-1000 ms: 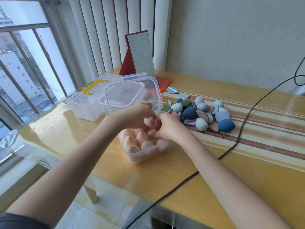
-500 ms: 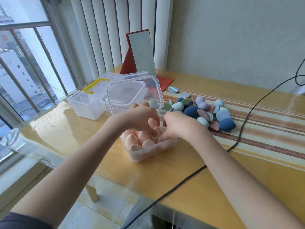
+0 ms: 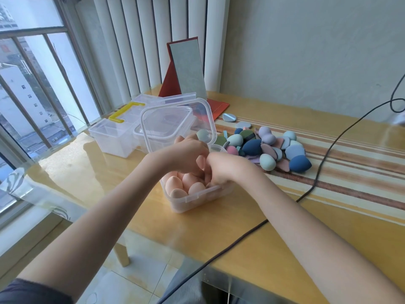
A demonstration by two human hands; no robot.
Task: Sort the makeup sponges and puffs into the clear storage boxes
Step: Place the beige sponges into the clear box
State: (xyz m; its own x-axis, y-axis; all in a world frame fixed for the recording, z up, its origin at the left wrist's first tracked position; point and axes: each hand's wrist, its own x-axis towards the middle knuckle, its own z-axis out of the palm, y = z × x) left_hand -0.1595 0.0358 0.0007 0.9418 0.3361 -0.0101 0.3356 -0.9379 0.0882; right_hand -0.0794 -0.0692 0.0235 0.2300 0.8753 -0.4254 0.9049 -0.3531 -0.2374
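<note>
Both hands are reaching into the clear box (image 3: 198,197) sitting on the bench (image 3: 252,238), its lid (image 3: 175,126) standing open behind. The left hand (image 3: 186,154) is curling its fingers over the peach sponges (image 3: 182,187) packed inside; the right hand (image 3: 221,170) is curled among them too, though what either pinches is hidden. A pile of coloured sponges and puffs (image 3: 265,148) is lying just right of the box.

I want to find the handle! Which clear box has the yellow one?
The far left clear box by the window: its yellow handle sits on top. The open box of peach sponges has none.
</note>
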